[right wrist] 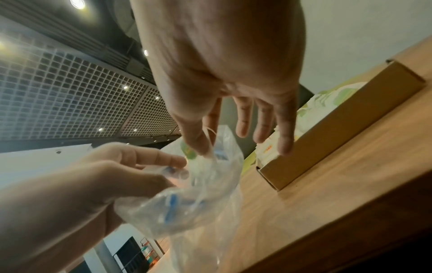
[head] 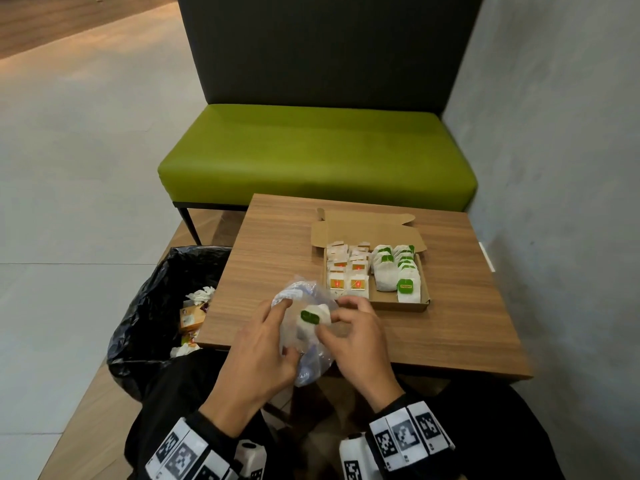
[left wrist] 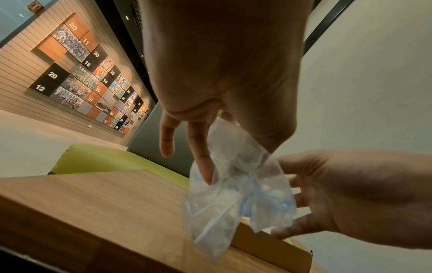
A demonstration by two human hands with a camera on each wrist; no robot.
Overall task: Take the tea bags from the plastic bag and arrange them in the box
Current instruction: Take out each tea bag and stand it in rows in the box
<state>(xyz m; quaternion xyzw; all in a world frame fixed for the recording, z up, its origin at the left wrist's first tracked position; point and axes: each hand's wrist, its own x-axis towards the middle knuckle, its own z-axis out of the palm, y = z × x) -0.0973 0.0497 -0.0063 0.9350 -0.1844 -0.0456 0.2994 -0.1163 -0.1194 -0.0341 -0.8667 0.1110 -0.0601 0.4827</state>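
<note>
A crumpled clear plastic bag [head: 304,362] hangs over the table's near edge. My left hand [head: 277,330] grips it between thumb and fingers; the left wrist view shows the same bag [left wrist: 236,188]. My right hand [head: 327,325] pinches a white tea bag with a green tag [head: 311,316] at the bag's mouth, thumb and forefinger on it. Just behind lies the open cardboard box [head: 398,305], with rows of orange-tagged tea bags [head: 346,271] on its left and green-tagged tea bags [head: 398,271] on its right. In the right wrist view a thin string runs by my thumb above the plastic bag [right wrist: 201,195].
The small wooden table [head: 450,323] carries the box, whose lid flap [head: 363,230] lies open toward the back. A bin with a black liner [head: 152,306] and rubbish stands left of the table. A green bench [head: 318,150] sits behind, a grey wall [head: 554,168] to the right.
</note>
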